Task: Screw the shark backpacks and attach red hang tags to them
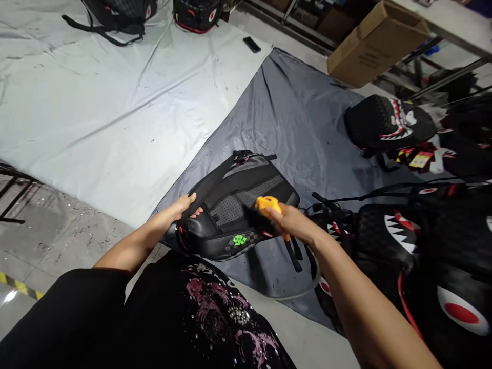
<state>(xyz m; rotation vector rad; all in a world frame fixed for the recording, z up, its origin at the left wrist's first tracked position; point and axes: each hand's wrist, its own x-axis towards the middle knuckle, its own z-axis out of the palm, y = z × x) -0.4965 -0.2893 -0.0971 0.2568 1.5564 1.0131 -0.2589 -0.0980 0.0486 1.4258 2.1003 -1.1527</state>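
Observation:
A black backpack (246, 200) lies with its strap side up on the grey sheet, its perforated back panel showing. A green patch (239, 240) marks its near edge. My left hand (188, 207) is closed round a shoulder strap at the backpack's left end. Above the right part of the panel, my right hand (286, 220) grips an orange air blow gun (268, 205), its dark nozzle pointing left over the bag. A pale hose (303, 294) curves below my right wrist; where it joins the blow gun is hidden.
Several black backpacks with shark-mouth prints (402, 230) crowd the right side. Another shark-print backpack (392, 123) lies farther back. A cardboard box (376, 43) stands by a metal-legged table. On the white sheet (115, 102) are a phone (251, 44) and more bags (198, 14) at the back.

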